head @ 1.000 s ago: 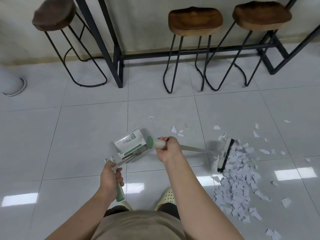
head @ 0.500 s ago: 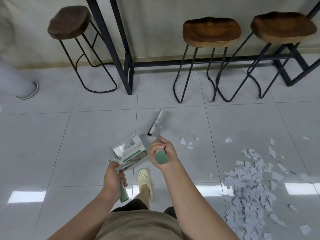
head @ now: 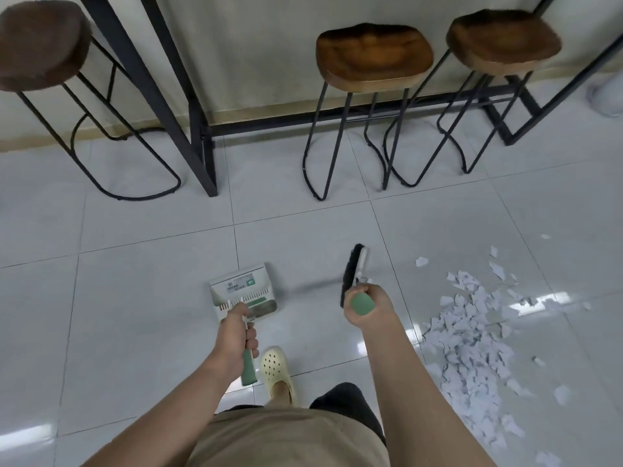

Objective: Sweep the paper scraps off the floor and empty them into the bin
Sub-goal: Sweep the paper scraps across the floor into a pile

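Observation:
A heap of white paper scraps lies on the grey tiled floor at the right, with loose bits scattered beyond it. My right hand grips the green end of a broom handle; the broom head, black bristles on a white back, is off the floor left of the heap. My left hand grips the green handle of a white dustpan, held above the floor left of the broom. No bin that I can identify is in view.
Three wooden stools on black wire legs stand along the back wall, with a black metal table frame between them. A pale rounded object sits at the far right. My foot in a cream clog is below the dustpan.
The broom left the scrap heap, swung left and up off the floor, then came back partway to the right. The view shifted left; the dustpan stayed in my left hand.

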Available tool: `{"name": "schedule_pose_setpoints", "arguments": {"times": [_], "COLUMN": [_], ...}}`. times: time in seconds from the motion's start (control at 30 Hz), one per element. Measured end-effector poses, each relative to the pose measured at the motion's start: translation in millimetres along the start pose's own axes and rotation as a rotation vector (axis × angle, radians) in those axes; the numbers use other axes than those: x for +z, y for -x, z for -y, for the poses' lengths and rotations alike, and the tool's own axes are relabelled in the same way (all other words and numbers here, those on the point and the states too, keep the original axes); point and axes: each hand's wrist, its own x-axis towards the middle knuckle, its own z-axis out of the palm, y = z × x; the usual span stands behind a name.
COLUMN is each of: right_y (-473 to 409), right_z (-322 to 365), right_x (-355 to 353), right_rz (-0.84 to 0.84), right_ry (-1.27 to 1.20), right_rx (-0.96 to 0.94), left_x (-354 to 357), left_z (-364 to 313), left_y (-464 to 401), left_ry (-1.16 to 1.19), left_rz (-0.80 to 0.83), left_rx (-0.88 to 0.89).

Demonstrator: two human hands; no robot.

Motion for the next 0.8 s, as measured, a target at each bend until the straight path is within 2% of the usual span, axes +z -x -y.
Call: {"name": "schedule_pose_setpoints", "arguments": {"times": [0.1,0.17,0.37,0.53,0.67,0.8], "right_y": [7.0,8.8,21.5,27.9,24.7,24.4], "right_z": [14.8,23.8,57.8,127.9,194.7,242.0], "right_x": [17.1,18.8,14.2,4.1,-11.7,-32.8], "right_rz": [-0.139,-0.166,-0.024,0.100,0.210,0.258], "right_ry": [0.194,0.226,0.124,0.065,-0.031,-0.113], "right_rx": [-0.169,-0.205,-0.202,-0.072,0.104,0.193], "left_x": [26.0,41.9,105.6,179.7,241.0,291.5], "left_z": [-12.7,-20.4,-29.4,-38.3,-38.3,-35.9], "left_y": [0.5,2.1,-4.0,3.5,12.0,19.3], "left_ry": [-0.033,-0.025,0.002,-0.068,-0.091,-0.130], "left_rz": [0.055,0.078,0.136,0.156,0.142,0.128], "left_rx": [-0.018,-0.022,-0.066,-0.036,-0.044,-0.047]}}
